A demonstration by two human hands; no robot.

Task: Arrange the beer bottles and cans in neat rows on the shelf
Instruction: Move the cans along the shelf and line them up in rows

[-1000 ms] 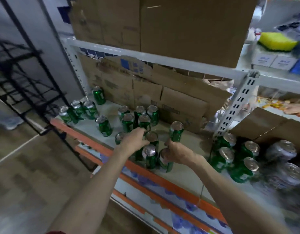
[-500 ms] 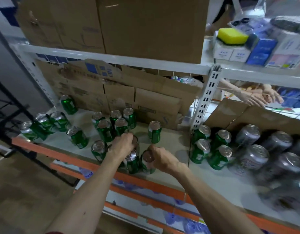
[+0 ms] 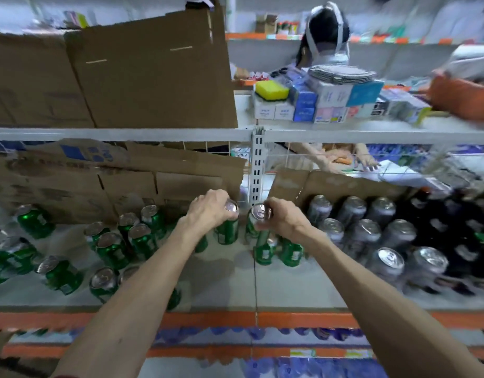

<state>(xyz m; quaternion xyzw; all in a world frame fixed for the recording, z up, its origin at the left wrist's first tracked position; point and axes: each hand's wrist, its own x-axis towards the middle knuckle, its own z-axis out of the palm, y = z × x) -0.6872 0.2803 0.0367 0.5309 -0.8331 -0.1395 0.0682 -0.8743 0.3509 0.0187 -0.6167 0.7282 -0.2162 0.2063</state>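
- The shelf point(image 3: 208, 319) has an orange front lip and a pale, smooth deck.
- Nearest the lip on the left, the green cans point(image 3: 110, 249) stand in loose clumps: glossy cylinders with dull silver tops. Lining them up looks like most of the work left.
- Further back, the left hand point(image 3: 208, 211) curls over the top of the left-hand can point(image 3: 227, 231), gripping its rim. The right hand point(image 3: 285, 221) grips the right-hand can point(image 3: 252, 227) the same way. Both cans are by the seam between bays; whether they are lifted or standing, I cannot tell.
- To the right, the silver cans point(image 3: 366, 236) form fairly even rows, with blurred dark bottles point(image 3: 467, 241) past them. That part looks done.
- Behind are creased, matte cardboard point(image 3: 126, 181) and a slotted white post point(image 3: 257, 165).
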